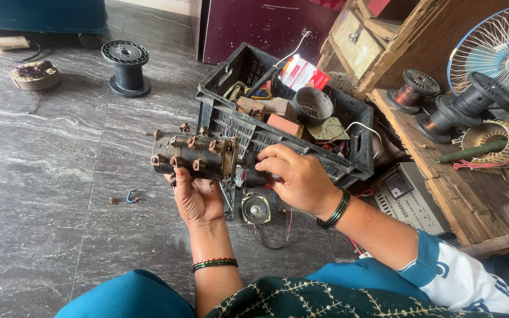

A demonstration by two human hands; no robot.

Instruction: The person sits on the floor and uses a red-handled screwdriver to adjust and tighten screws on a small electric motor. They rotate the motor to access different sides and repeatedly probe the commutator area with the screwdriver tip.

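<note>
Above the grey floor, my left hand, palm up, cups the dark motor block; my right hand clamps its far end beside the black crate.

Both forearms reach forward from the bottom of the view, bare below the elbow. The left hand is turned palm up, its fingers curled upward and closed in a grip, thumb tip with a painted nail showing at the top. Thin red and green bangles circle the left wrist. The right hand lies palm down, knuckles raised, fingers bent and pointing left toward the other hand, pressed down in a hold. Dark green bangles sit on the right wrist, and a teal and white sleeve covers the right upper arm.
</note>
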